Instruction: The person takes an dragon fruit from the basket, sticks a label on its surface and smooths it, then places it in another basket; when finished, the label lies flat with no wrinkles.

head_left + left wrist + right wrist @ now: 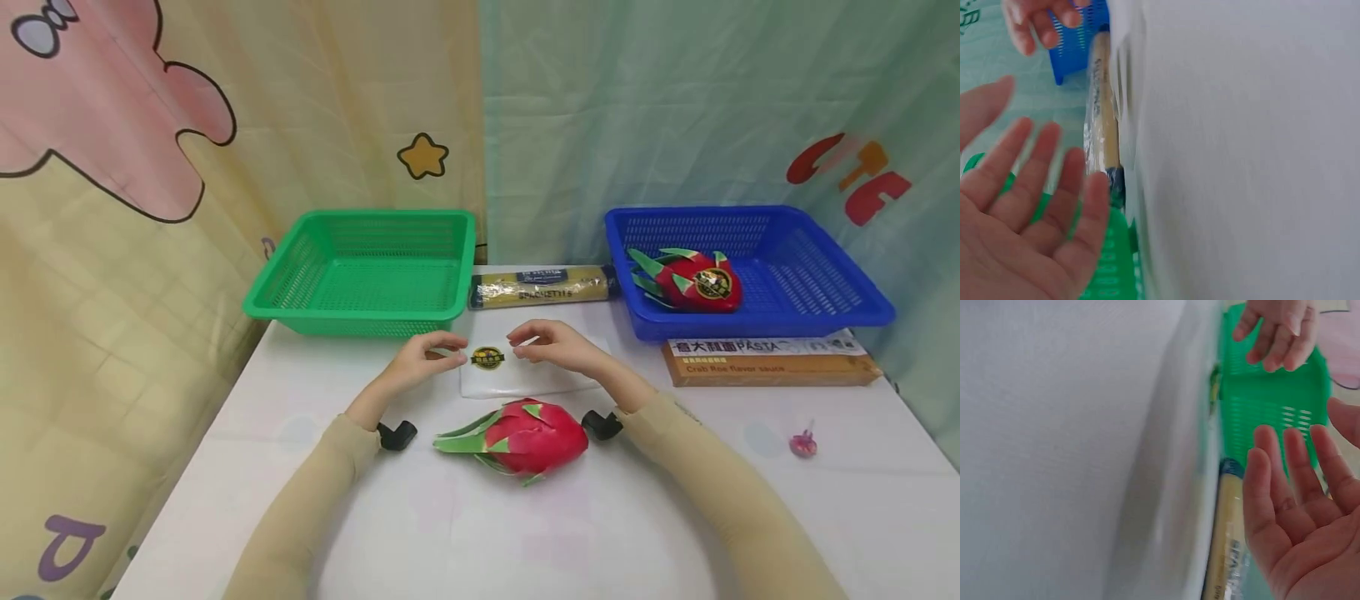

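Observation:
My left hand [430, 358] is held above the white table, fingers loosely bent with nothing in them. Facing it, my right hand [553, 343] hovers with its fingers relaxed. Between the two sets of fingertips shows a black and gold oval label [487, 358] on a flat white packet [528, 381]. Closer to the person lies a red dragon fruit [538, 437], green leaves pointing left. In the left wrist view the left fingers [1044, 169] are spread, palm showing; the right wrist view shows the right palm [1310, 544] likewise.
Behind the hands stand a green basket [360, 317] at left and a blue basket [817, 312] at right, which holds another dragon fruit [686, 282]. A spaghetti pack [540, 287] lies between them. A pasta box [772, 371] and a small pink item [803, 444] are at right.

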`<control>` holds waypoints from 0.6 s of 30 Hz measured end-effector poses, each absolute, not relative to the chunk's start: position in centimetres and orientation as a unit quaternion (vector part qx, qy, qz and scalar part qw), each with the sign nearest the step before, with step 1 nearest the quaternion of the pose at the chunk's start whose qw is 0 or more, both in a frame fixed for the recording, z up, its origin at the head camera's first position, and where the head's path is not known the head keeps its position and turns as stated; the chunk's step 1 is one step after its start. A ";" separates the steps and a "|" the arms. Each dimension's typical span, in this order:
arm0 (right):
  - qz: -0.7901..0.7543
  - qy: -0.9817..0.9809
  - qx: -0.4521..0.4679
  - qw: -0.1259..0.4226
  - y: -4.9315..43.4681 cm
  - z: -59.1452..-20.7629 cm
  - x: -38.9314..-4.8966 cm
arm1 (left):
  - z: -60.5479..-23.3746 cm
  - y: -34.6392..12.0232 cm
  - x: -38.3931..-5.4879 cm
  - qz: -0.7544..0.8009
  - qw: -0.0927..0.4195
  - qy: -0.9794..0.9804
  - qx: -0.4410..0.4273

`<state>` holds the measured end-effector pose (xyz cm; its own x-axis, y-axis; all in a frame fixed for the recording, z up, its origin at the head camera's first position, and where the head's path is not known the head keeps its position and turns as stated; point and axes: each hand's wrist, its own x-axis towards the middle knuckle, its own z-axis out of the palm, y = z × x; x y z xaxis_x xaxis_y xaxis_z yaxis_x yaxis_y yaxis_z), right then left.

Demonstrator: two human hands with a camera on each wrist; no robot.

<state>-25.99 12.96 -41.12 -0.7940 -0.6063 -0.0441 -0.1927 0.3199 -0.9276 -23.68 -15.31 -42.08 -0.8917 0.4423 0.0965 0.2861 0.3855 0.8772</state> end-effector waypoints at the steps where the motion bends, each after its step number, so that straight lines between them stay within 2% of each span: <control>1: -0.522 0.790 -0.252 0.197 12.6 -41.5 -26.4 | -42.4 -15.2 -23.8 0.501 0.081 0.835 0.215; 5: -0.496 0.810 -0.248 0.192 11.4 -42.7 -27.5 | -43.4 -14.9 -24.2 0.448 0.078 0.867 0.203; 10: -0.443 0.841 -0.248 0.187 10.4 -44.0 -28.5 | -44.4 -14.5 -24.4 0.383 0.047 0.895 0.223; 18: -0.346 0.879 -0.301 0.132 9.6 -44.5 -28.8 | -45.6 -14.2 -24.5 0.350 0.001 0.908 0.231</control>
